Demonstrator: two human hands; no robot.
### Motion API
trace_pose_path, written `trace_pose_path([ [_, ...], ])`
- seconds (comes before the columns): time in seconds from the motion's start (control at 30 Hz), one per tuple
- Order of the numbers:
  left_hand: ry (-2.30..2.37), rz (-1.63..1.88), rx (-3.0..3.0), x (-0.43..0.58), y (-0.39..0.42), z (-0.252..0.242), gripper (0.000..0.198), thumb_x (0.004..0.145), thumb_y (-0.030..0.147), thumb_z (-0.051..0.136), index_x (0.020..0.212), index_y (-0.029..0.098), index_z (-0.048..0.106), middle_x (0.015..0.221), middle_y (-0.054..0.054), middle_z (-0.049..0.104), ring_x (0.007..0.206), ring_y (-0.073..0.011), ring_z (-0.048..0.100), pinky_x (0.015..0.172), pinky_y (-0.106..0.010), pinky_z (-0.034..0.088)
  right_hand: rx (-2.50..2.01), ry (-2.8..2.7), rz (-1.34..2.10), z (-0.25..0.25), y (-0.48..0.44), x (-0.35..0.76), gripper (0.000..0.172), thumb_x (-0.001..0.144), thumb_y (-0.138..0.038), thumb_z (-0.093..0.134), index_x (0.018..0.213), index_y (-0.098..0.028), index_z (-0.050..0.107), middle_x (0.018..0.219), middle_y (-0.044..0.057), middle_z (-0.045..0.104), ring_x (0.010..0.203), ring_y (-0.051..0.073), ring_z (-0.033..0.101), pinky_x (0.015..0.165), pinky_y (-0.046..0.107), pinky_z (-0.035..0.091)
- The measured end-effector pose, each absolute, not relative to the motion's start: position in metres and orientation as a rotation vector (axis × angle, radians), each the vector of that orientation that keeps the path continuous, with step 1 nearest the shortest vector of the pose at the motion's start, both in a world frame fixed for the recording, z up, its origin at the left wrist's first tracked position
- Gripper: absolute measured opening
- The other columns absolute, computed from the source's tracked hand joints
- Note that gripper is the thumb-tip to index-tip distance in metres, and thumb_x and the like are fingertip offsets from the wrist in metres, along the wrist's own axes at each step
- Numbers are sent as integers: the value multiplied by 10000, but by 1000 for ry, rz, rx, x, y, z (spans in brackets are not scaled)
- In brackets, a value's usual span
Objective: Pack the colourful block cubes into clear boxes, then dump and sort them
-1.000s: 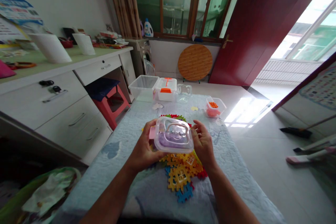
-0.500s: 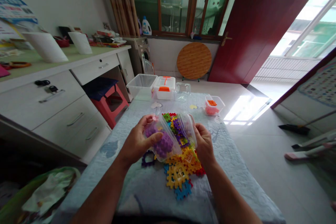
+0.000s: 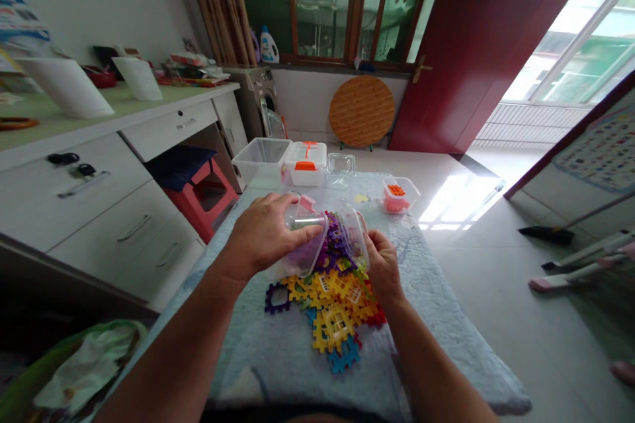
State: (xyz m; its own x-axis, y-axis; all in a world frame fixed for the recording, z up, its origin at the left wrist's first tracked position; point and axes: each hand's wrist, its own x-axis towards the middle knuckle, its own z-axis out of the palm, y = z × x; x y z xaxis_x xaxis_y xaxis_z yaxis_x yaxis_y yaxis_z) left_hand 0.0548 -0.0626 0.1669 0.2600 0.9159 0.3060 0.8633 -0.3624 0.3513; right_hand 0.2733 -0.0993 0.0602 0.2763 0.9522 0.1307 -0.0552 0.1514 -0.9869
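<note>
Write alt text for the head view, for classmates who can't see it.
The left hand holds a clear container tilted over a pile of colourful plastic pieces; the right hand holds a clear lid. Beyond stands an orange-latched box.

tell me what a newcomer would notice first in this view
Probably the bright heap of interlocking plastic tiles, yellow, purple and blue, on the pale blue cloth near the centre. Over its far part, the left grip holds a clear tub tilted toward the clear lid in the right grip. Behind, a dark red door stands upper right.
</note>
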Motion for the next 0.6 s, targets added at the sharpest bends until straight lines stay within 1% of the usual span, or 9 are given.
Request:
trace_pose_path([
  [0.13, 1695, 818, 2311, 42, -67, 173, 709, 693, 711, 634, 1180, 196, 645, 1173, -119, 654, 1091, -323, 601, 970, -451, 454, -1148, -1037, 926, 62, -101, 273, 331, 839, -513, 614, 748, -196, 581, 615, -45, 495, 531, 99, 391, 489, 229, 332],
  [0.27, 1608, 1034, 1966, 16, -76, 172, 707, 694, 680, 663, 1210, 198, 619, 1190, -100, 653, 1044, -297, 633, 909, -428, 509, -1116, -1020, 925, 63, -101, 271, 307, 849, -497, 613, 817, -192, 615, 667, -30, 544, 563, 102, 433, 518, 230, 363],
  [0.33, 1480, 1208, 1757, 5, -80, 164, 715, 692, 653, 694, 1242, 209, 585, 1235, -98, 636, 1078, -292, 627, 932, -419, 511, -1111, -1026, 912, 61, -100, 270, 290, 866, -480, 600, 834, -193, 621, 683, -27, 551, 579, 104, 447, 532, 231, 369],
  [0.4, 1285, 1336, 1578, -2, -83, 150, 755, 662, 612, 750, 1281, 234, 542, 1309, -102, 591, 1149, -301, 596, 952, -408, 512, -1107, -1036, 888, 59, -100, 268, 268, 882, -459, 588, 860, -197, 633, 716, -18, 577, 605, 109, 478, 557, 234, 386],
  [0.5, 1032, 1264, 1422, -1, -87, 127, 902, 594, 509, 845, 1373, 303, 441, 1350, -95, 534, 1214, -308, 549, 953, -404, 524, -1107, -1074, 806, 57, -102, 265, 226, 907, -420, 566, 913, -211, 652, 811, 6, 646, 687, 132, 553, 632, 255, 440],
  [0.6, 923, 1148, 1381, 11, -93, 110, 1028, 575, 434, 877, 1446, 352, 336, 1406, -104, 468, 1259, -317, 507, 981, -435, 508, -1117, -1188, 634, 59, -108, 264, 188, 938, -356, 536, 972, -227, 668, 938, 33, 681, 838, 168, 607, 779, 310, 478],
])
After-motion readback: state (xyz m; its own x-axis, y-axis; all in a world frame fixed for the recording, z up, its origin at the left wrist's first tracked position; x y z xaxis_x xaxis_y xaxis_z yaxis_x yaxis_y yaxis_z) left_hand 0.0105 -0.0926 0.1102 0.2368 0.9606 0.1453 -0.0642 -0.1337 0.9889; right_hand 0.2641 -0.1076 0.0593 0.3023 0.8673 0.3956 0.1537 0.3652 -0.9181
